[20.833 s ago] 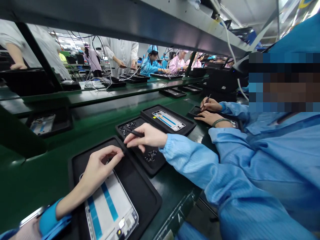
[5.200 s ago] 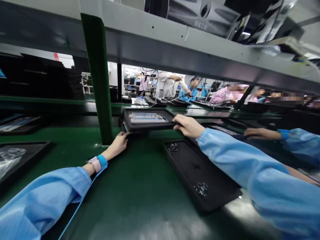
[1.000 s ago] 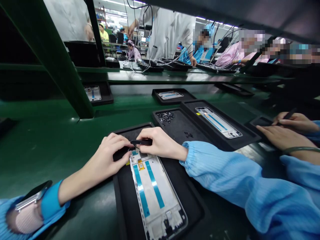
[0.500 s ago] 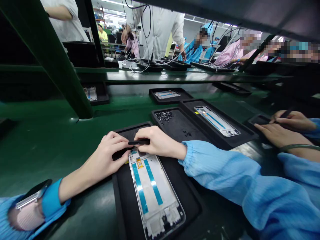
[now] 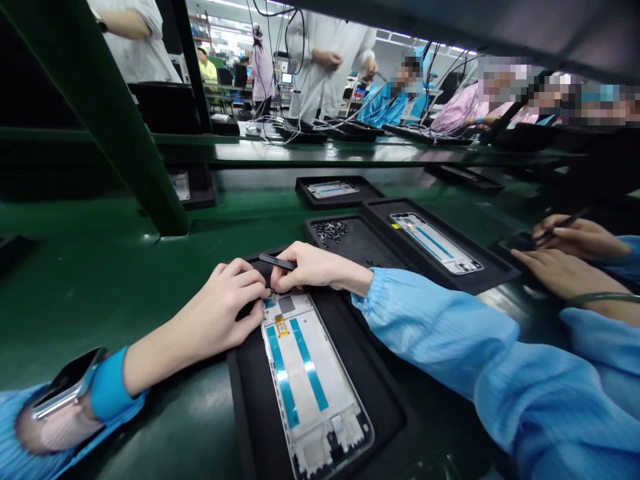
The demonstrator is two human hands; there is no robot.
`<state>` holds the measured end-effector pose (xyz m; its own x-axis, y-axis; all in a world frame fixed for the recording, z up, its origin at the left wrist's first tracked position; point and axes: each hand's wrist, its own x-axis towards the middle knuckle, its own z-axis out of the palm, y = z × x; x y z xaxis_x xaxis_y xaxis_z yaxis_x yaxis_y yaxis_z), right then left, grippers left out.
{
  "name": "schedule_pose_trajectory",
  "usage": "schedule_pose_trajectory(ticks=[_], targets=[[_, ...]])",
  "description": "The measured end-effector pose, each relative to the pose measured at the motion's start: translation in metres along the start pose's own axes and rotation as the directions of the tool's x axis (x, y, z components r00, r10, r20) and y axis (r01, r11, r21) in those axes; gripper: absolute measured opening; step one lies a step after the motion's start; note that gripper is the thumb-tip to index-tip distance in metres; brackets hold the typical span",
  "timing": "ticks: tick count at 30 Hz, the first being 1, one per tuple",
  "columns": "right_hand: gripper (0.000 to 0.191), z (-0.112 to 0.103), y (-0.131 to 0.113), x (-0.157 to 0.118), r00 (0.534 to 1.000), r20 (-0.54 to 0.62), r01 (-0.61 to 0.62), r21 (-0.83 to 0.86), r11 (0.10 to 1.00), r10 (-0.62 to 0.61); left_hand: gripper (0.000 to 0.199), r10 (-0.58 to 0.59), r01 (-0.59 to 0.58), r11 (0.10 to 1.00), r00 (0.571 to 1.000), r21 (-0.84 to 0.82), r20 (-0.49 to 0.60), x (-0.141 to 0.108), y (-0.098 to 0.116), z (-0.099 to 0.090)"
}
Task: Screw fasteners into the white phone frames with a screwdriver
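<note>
A silver phone frame (image 5: 295,373) with two blue strips and a small orange flex cable (image 5: 283,327) lies in a black foam tray (image 5: 380,393) before me. My left hand (image 5: 235,300) is at the frame's upper left corner, fingers curled and thumb against the edge; whatever its fingertips pinch is hidden. Across the frame's top end, my right hand (image 5: 305,267) grips black tweezers (image 5: 277,261), their blunt end sticking out to the left. The tips of the tweezers are covered by my fingers, close beside my left fingertips.
Behind my right hand, a black tray (image 5: 350,243) holds many small dark parts (image 5: 330,231). Another tray with a phone frame (image 5: 435,243) stands beside it. A co-worker's hands (image 5: 570,253) work at the right. A green post (image 5: 125,147) rises at the left.
My right hand has moved slightly up and left, and the tweezers have tilted, their blunt end higher. More of the frame's top end shows. My left hand has shifted slightly right.
</note>
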<state>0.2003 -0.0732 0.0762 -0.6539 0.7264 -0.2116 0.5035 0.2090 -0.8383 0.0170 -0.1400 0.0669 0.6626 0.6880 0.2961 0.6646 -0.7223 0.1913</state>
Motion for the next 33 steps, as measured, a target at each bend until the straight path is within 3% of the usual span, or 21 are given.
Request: schedule_pose_trajectory(ticks=[5,8,10,13,17,19,24,28,33], targets=[[0.011,0.002,-0.008,-0.004,0.999,-0.053,0.003,-0.098,0.995,-0.008,0.017,0.049,-0.051,0.996,0.998,0.076,0.037,0.002,0.002,-0.003],[0.009,-0.003,-0.013,-0.009,0.997,-0.03,0.066,-0.049,0.997,-0.068,0.021,0.078,-0.086,0.988,0.994,0.126,0.071,-0.001,0.002,-0.004],[0.024,-0.007,-0.014,-0.012,0.989,-0.107,0.109,0.065,0.992,-0.102,0.024,0.101,-0.107,0.99,0.993,0.096,0.065,-0.005,0.001,-0.005],[0.052,-0.009,-0.014,-0.015,0.943,-0.31,0.184,0.189,0.965,-0.119,0.026,0.12,-0.12,0.993,0.993,-0.021,-0.012,-0.008,-0.001,-0.004],[0.066,-0.003,-0.008,-0.016,0.941,-0.338,0.131,0.305,0.943,-0.021,0.02,0.095,-0.115,0.979,0.988,-0.169,-0.12,-0.007,-0.001,-0.001],[0.064,0.001,-0.004,-0.015,0.941,-0.337,0.154,0.369,0.917,-0.023,0.018,0.07,-0.102,0.971,0.986,-0.218,-0.151,-0.006,-0.002,0.001],[0.034,0.008,0.003,-0.015,0.916,-0.333,0.337,0.343,0.877,-0.222,0.016,0.033,-0.078,0.959,0.985,-0.272,-0.167,-0.009,-0.006,0.003],[0.029,0.013,0.007,-0.015,0.921,-0.284,0.347,0.288,0.893,-0.266,0.017,0.057,-0.101,0.955,0.985,-0.279,-0.16,-0.011,-0.009,0.001],[0.027,0.019,0.005,-0.016,0.909,-0.333,0.338,0.23,0.913,-0.253,0.016,0.069,-0.118,0.952,0.982,-0.283,-0.177,-0.009,-0.01,0.001]])
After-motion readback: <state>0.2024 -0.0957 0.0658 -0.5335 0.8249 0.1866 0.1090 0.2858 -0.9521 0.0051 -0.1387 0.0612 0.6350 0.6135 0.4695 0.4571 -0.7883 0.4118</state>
